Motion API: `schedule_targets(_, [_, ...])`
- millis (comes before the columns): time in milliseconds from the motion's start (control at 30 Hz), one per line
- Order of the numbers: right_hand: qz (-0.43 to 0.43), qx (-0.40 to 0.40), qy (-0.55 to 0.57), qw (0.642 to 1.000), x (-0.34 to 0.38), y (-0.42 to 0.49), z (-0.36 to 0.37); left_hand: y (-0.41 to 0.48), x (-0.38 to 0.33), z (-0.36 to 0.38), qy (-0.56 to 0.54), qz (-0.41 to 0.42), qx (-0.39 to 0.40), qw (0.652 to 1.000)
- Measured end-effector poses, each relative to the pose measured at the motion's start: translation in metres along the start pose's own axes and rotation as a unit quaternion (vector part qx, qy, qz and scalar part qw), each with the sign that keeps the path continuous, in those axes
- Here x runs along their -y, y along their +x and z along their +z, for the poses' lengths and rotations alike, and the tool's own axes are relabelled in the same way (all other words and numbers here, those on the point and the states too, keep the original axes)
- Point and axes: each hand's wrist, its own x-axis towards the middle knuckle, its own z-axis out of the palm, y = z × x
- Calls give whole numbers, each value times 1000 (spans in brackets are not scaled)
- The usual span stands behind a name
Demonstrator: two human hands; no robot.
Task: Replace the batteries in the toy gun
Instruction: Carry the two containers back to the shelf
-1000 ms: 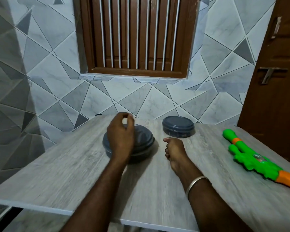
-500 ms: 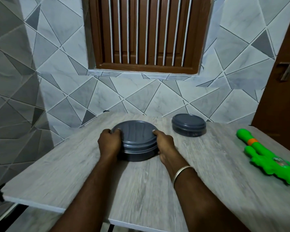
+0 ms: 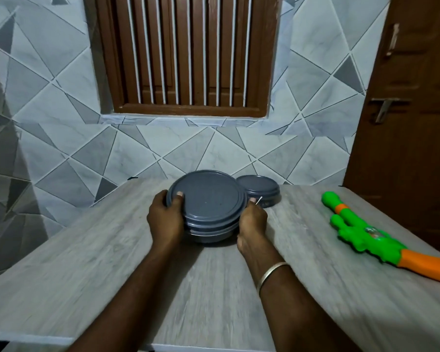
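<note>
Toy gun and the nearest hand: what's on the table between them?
Nothing: the head view shows bare table between the toy gun and the right hand gripping the grey tub.

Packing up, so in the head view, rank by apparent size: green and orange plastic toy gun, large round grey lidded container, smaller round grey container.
1. Green and orange plastic toy gun: longest.
2. Large round grey lidded container: nearer the camera, so unsure.
3. Smaller round grey container.

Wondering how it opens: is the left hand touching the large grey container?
Touching. The head view shows the left hand curled round the side of the large grey container, thumb pressed on its top edge.
</note>
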Motion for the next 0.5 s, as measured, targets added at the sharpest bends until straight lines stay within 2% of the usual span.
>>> schedule_targets(200, [32,-21,49,998,34,10,-38,-28,-11,32,-31,47,42,998])
schedule_targets(367, [-25,-56,-3,998,52,20,-75,-47,-18,56,-56,52,69,995])
schedule_targets(500, [-30,-57,12,998,49,41,-95,-62,-20,71,-50,79,83,992])
